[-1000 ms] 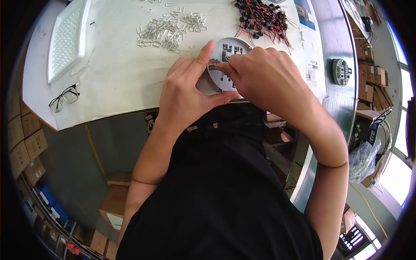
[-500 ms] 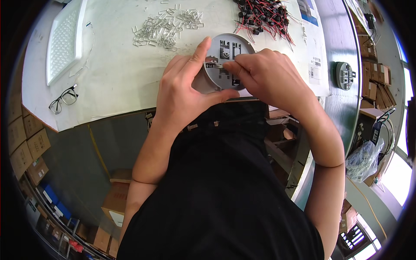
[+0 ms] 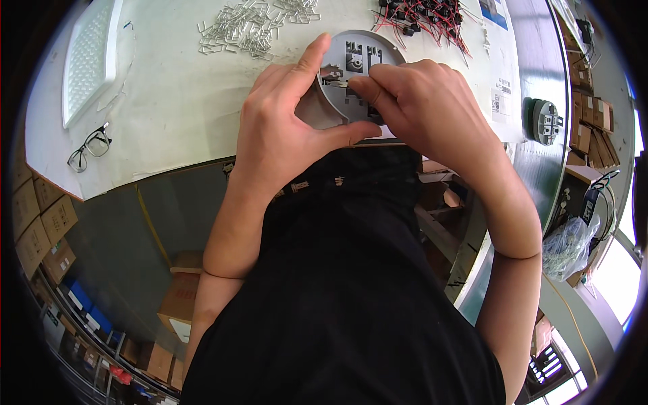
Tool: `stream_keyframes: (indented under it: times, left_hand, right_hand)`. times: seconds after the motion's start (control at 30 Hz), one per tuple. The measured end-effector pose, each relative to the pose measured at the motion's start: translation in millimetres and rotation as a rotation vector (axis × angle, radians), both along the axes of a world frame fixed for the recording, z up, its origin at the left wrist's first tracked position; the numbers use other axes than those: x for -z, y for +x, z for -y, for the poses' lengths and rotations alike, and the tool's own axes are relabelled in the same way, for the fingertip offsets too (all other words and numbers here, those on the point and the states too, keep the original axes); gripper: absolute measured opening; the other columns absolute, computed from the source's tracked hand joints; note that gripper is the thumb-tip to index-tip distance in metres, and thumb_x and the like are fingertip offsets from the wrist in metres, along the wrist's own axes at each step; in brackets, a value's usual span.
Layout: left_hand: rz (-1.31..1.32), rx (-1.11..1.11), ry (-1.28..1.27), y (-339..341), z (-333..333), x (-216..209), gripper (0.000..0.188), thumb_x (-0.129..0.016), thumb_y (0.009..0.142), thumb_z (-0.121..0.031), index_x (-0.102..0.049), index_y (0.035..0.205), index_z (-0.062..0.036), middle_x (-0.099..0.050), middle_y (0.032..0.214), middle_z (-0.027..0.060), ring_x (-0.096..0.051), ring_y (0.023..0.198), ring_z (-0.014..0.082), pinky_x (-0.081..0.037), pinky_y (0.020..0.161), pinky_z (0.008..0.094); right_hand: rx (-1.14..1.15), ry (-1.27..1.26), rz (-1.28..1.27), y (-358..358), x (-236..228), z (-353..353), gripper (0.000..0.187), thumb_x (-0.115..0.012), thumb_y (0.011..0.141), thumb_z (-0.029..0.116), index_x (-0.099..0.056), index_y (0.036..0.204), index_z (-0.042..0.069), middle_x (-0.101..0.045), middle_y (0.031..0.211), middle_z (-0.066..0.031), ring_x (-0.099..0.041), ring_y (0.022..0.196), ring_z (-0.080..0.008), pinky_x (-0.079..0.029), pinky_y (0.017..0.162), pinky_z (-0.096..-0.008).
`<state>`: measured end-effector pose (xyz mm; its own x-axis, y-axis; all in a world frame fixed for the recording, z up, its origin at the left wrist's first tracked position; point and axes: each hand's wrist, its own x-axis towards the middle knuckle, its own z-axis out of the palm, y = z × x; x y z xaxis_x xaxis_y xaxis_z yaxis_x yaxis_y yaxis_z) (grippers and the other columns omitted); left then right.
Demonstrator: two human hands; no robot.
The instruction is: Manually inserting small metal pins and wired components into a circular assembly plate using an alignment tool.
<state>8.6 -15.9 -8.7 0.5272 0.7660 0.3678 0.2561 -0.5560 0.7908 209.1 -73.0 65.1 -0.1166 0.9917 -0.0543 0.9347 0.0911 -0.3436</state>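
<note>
A round grey plastic housing (image 3: 341, 59) with dark slots and small metal fittings is held tilted just above the table's front edge. My left hand (image 3: 273, 118) curves around its left side, thumb along the near rim and fingers on the far left rim. My right hand (image 3: 435, 101) is closed in a pinch over the housing's right half. Its thumb tip touches the inner face beside a small metal piece (image 3: 335, 84); whatever lies between thumb and forefinger is hidden. The right hand covers much of the housing's right side.
Loose U-shaped metal pins (image 3: 250, 28) lie in a pile beyond my left hand. Black parts with red wires (image 3: 422, 17) are heaped at the far right. Eyeglasses (image 3: 89, 148) and a white perforated tray (image 3: 91, 61) lie left; another round grey housing (image 3: 545, 123) stands right.
The view has shifted and turned slightly, so the housing and both hands appear a little higher. My right pinch stays at nearly the same spot on the housing; the left hold is unchanged.
</note>
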Motion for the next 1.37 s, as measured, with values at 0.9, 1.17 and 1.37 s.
stream_keyframes:
  times: [0.9, 1.17, 1.37]
  left_hand:
    - [0.004, 0.104, -0.326, -14.4, -11.4, -7.7, 0.062, -0.084, 0.086, -0.006, -0.062, 0.144, -0.0027, -0.075, 0.112, 0.0110, -0.071, 0.101, 0.0219, -0.057, 0.088, 0.0331]
    - [0.153, 0.067, -0.183, 9.2, -5.3, -27.2, 0.021, -0.068, 0.100, 0.002, -0.073, 0.120, -0.0028, -0.062, 0.089, 0.0042, -0.055, 0.077, 0.0117, -0.047, 0.070, 0.0268]
    - [-0.125, -0.067, 0.277, 2.3, -14.7, -12.5, 0.020, -0.067, 0.103, -0.004, -0.078, 0.119, -0.0082, -0.056, 0.083, 0.0022, -0.050, 0.071, 0.0175, -0.045, 0.068, 0.0295]
  right_hand:
    - [-0.027, 0.013, 0.185, -1.7, -0.1, 2.3, 0.036, -0.065, 0.103, 0.036, -0.073, 0.082, 0.010, -0.069, 0.070, -0.0132, -0.071, 0.068, -0.0342, -0.053, 0.059, -0.0480]
    - [0.172, 0.388, -0.117, -11.1, 3.4, 48.2, 0.047, -0.083, 0.087, 0.036, -0.066, 0.118, 0.005, -0.069, 0.085, -0.0101, -0.072, 0.077, -0.0322, -0.057, 0.067, -0.0417]
    - [1.109, 0.460, -0.779, 207.0, -53.0, 57.6, 0.026, -0.072, 0.101, 0.026, -0.071, 0.123, 0.013, -0.071, 0.135, -0.0192, -0.072, 0.118, -0.0348, -0.056, 0.104, -0.0491]
